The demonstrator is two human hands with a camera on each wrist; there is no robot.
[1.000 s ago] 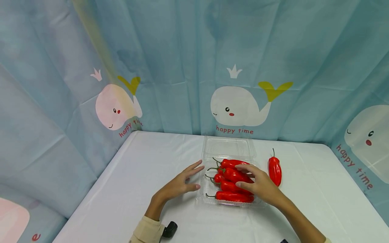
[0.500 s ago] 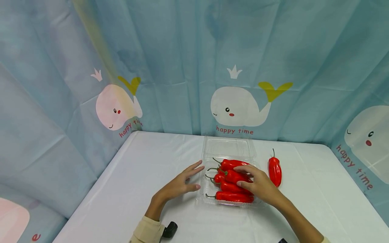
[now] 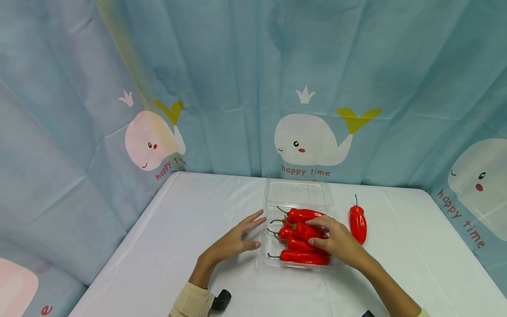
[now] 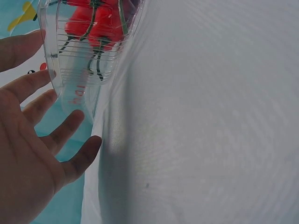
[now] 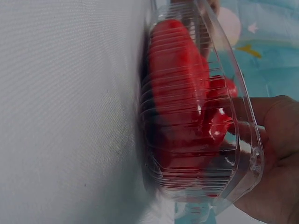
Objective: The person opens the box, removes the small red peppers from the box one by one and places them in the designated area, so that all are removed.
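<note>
A clear plastic clamshell box [image 3: 261,255] stands on the white table, holding several glossy red chili peppers [image 3: 305,257] whose stems point left. My right hand [image 3: 342,240] reaches over the box's right side and grips the top chili pepper [image 3: 303,231] between thumb and fingers. Through the box wall [image 5: 254,161] in the right wrist view, fingers are seen at that pepper. My left hand [image 3: 231,243] is spread beside the box's left side, holding nothing. In the left wrist view its fingertips lie near the box rim [image 4: 52,81]; whether they touch it I cannot tell.
The box's lid [image 3: 299,193] lies opened back toward the curtain [image 3: 229,132] with whale prints. One more red chili pepper [image 3: 358,223] lies on the table [image 3: 190,211] to the right of the box. A black object [image 3: 221,300] sits by the left sleeve.
The top pepper in my right hand has shifted slightly down and right onto the pile, and the right fingers have shifted a little with it. The left hand stays in place.
</note>
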